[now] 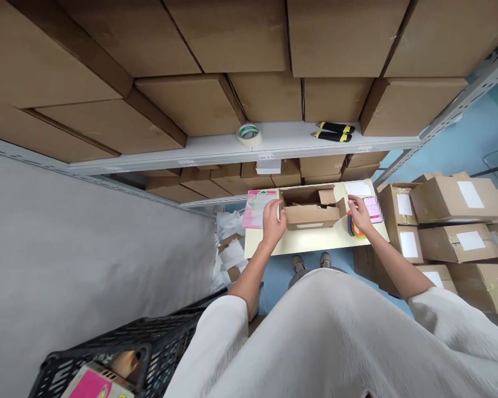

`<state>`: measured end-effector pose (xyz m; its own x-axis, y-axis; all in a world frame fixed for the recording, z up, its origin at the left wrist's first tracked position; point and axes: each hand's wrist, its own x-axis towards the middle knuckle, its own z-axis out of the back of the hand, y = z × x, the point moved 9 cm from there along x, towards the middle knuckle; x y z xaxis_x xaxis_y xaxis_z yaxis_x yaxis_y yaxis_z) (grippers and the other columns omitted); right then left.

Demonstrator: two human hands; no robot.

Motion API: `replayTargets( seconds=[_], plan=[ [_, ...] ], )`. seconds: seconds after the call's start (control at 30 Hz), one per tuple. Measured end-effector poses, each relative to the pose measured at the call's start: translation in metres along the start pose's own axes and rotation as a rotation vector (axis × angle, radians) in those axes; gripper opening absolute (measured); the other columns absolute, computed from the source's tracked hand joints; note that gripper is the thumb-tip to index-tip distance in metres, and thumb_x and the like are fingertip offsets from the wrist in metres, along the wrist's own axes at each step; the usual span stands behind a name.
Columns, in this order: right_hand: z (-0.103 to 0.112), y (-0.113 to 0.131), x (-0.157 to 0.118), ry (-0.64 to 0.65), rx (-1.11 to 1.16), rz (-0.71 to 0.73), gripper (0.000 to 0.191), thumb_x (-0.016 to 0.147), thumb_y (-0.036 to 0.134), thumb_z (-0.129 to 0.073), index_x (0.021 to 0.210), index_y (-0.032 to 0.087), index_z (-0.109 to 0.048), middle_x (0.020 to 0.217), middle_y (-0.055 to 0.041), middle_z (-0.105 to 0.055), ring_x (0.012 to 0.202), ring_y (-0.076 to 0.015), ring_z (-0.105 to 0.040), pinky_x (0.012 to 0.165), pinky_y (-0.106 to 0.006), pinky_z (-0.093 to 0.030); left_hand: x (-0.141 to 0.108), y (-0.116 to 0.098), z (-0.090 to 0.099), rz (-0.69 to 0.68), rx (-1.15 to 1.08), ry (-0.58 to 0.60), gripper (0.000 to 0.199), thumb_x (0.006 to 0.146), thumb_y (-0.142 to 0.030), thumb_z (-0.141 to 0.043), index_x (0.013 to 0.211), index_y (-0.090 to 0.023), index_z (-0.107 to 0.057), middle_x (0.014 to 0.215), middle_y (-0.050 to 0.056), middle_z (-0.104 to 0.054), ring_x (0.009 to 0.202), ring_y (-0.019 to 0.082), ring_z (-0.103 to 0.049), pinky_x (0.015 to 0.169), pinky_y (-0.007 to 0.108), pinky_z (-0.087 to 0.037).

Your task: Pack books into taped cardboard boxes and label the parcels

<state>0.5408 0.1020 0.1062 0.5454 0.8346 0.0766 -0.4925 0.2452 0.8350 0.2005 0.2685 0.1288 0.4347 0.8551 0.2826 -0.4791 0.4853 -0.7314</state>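
Note:
A small cardboard box (311,217) sits on the pale tabletop with its top open and its flaps up. Some brown cardboard shows inside; the rest of its contents I cannot make out. At the box's left end, my left hand (274,222) grips the edge, thumb on the near side. Just beyond the right end flap, my right hand (360,214) has fingers and thumb apart, with nothing visible between them. Under that hand is an orange and blue object (356,228), partly hidden. A phone with a pink screen (372,208) lies close by on the right.
Pink printed sheets (255,210) lie on the table (315,242) at left. Above, a metal shelf (216,148) holds large cartons, a tape roll (249,134) and black-yellow cutters (334,131). Labelled boxes (456,199) stack at right. A black crate (149,342) stands lower left.

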Motion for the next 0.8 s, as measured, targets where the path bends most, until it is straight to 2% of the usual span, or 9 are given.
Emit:
replayTargets(
  seconds=[0.1,0.17,0.23,0.3,0.4,0.53,0.63,0.73,0.8],
  plan=[
    [0.004,0.037,0.008,-0.036,0.021,0.171,0.036,0.108,0.051,-0.051,0.125,0.027,-0.072,0.133,-0.0127,-0.07,0.122,-0.0291,-0.067,0.104,-0.051,-0.06,0.011,-0.031,-0.018,-0.196,0.077,0.214,0.051,0.099,-0.008,-0.044,0.142,-0.026,-0.063,0.143,0.011,-0.065,0.137,0.027,-0.062,0.118,0.047,-0.053],
    [-0.007,0.061,0.01,0.03,0.017,0.289,0.031,0.109,0.042,-0.049,0.119,0.028,-0.074,0.128,-0.0114,-0.071,0.122,-0.0286,-0.067,0.105,-0.051,-0.06,0.016,-0.037,-0.033,-0.217,0.179,0.327,0.058,0.093,-0.001,-0.045,0.142,-0.026,-0.064,0.145,0.011,-0.065,0.133,0.029,-0.064,0.112,0.046,-0.056],
    [-0.021,0.072,0.012,0.106,-0.013,0.339,0.03,0.108,0.036,-0.047,0.117,0.027,-0.074,0.125,-0.0112,-0.072,0.121,-0.0288,-0.068,0.108,-0.051,-0.059,0.021,-0.031,-0.044,-0.178,0.304,0.401,0.059,0.09,0.001,-0.049,0.139,-0.025,-0.067,0.142,0.013,-0.066,0.128,0.032,-0.066,0.109,0.047,-0.056],
    [-0.032,0.067,0.014,0.157,-0.078,0.314,0.03,0.106,0.033,-0.048,0.118,0.026,-0.074,0.127,-0.0118,-0.072,0.119,-0.0291,-0.069,0.109,-0.052,-0.057,0.025,-0.016,-0.047,-0.102,0.401,0.43,0.05,0.092,-0.002,-0.052,0.135,-0.023,-0.069,0.134,0.016,-0.07,0.123,0.035,-0.068,0.11,0.05,-0.054],
    [-0.039,0.042,0.018,0.191,-0.188,0.195,0.033,0.103,0.033,-0.047,0.123,0.023,-0.072,0.13,-0.0135,-0.07,0.113,-0.0295,-0.071,0.108,-0.052,-0.058,0.026,0.014,-0.039,0.052,0.414,0.408,0.028,0.105,-0.022,-0.05,0.122,-0.019,-0.074,0.121,0.018,-0.074,0.12,0.037,-0.068,0.11,0.052,-0.051],
    [-0.036,0.015,0.023,0.222,-0.27,0.105,0.038,0.104,0.039,-0.046,0.126,0.021,-0.071,0.133,-0.0155,-0.07,0.121,-0.0319,-0.07,0.111,-0.051,-0.055,0.018,0.055,-0.034,0.293,0.217,0.404,0.047,0.112,-0.046,-0.04,0.096,-0.02,-0.075,0.112,0.017,-0.076,0.116,0.035,-0.07,0.107,0.046,-0.053],
    [-0.035,0.004,0.03,0.253,-0.265,0.074,0.041,0.105,0.042,-0.046,0.129,0.021,-0.071,0.134,-0.0153,-0.071,0.119,-0.0313,-0.071,0.111,-0.05,-0.056,0.012,0.072,-0.038,0.385,0.061,0.381,0.049,0.111,-0.046,-0.039,0.088,-0.02,-0.074,0.114,0.015,-0.077,0.118,0.033,-0.07,0.11,0.044,-0.053],
    [-0.033,-0.005,0.038,0.267,-0.263,0.036,0.042,0.105,0.044,-0.047,0.132,0.022,-0.071,0.134,-0.0147,-0.07,0.109,-0.0294,-0.074,0.109,-0.051,-0.058,0.008,0.077,-0.046,0.355,-0.06,0.415,0.031,0.102,-0.034,-0.05,0.087,-0.021,-0.074,0.128,0.012,-0.075,0.135,0.03,-0.064,0.12,0.043,-0.048],
    [-0.033,-0.008,0.042,0.278,-0.263,0.033,0.044,0.105,0.044,-0.048,0.136,0.023,-0.069,0.135,-0.0147,-0.068,0.108,-0.0285,-0.074,0.108,-0.05,-0.059,0.001,0.077,-0.052,0.3,-0.111,0.491,0.019,0.093,-0.03,-0.059,0.097,-0.022,-0.076,0.14,0.011,-0.07,0.147,0.03,-0.056,0.126,0.044,-0.045]
  ],
)
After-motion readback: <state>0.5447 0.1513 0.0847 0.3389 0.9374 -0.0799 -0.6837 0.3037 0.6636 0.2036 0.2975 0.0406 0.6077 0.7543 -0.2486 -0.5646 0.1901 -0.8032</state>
